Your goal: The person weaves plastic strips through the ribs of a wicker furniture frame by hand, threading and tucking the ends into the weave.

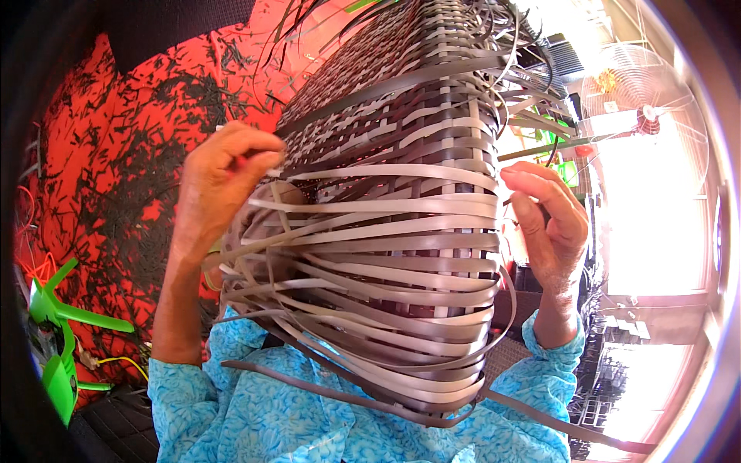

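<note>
A large boxy piece of wicker weaving, made of flat grey and brown plastic strips, stands corner-on before me. Many loose strips loop around its near corner and gather at its left side. My left hand is closed in a pinch beside the left face, close to the end of a pale strip. What its fingertips hold, if anything, is too small to make out. On the other side, my right hand is curled with thumb and forefinger apart, the forefinger's tip beside the bent strips at the edge.
Dark strip scraps litter the red floor on the left. A green fan-like thing with blades and a yellow cable lie at lower left. A caged fan stands at upper right. One long strip trails toward the lower right.
</note>
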Action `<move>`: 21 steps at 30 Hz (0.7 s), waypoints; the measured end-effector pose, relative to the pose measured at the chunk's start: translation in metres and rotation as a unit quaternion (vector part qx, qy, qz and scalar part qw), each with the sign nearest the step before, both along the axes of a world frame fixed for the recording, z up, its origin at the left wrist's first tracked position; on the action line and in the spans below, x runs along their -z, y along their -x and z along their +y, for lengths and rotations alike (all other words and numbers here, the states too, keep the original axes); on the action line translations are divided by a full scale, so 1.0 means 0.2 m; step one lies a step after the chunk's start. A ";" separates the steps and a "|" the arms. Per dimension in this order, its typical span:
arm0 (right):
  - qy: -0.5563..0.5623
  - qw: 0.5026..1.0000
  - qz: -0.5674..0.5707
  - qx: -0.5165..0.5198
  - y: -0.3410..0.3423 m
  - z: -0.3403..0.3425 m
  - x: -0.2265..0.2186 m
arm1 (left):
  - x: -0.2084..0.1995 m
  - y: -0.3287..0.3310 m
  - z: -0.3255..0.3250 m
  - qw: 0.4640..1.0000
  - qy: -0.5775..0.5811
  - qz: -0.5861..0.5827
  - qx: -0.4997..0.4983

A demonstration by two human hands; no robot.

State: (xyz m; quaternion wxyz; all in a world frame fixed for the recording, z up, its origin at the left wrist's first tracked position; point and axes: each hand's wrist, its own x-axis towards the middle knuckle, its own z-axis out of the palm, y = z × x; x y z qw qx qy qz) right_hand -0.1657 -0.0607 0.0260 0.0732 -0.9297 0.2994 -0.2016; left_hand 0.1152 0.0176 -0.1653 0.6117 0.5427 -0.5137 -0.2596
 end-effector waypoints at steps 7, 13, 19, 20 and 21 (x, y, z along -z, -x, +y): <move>-0.004 0.999 0.017 -0.037 0.02 0.01 0.04 | -0.36 0.31 -0.07 0.969 0.189 -0.133 0.088; 0.009 0.997 -0.017 -0.075 0.05 0.01 0.09 | -0.42 0.39 0.05 0.972 0.166 -0.145 0.080; 0.063 0.994 -0.035 -0.086 0.06 0.03 0.12 | -0.42 0.43 -0.03 0.993 0.046 0.027 0.102; 0.073 0.992 -0.033 -0.093 0.06 0.03 0.12 | -0.42 0.44 -0.05 0.993 0.058 0.022 0.101; 0.074 0.993 -0.029 -0.091 0.06 0.03 0.13 | -0.42 0.44 -0.06 0.994 0.059 -0.002 0.092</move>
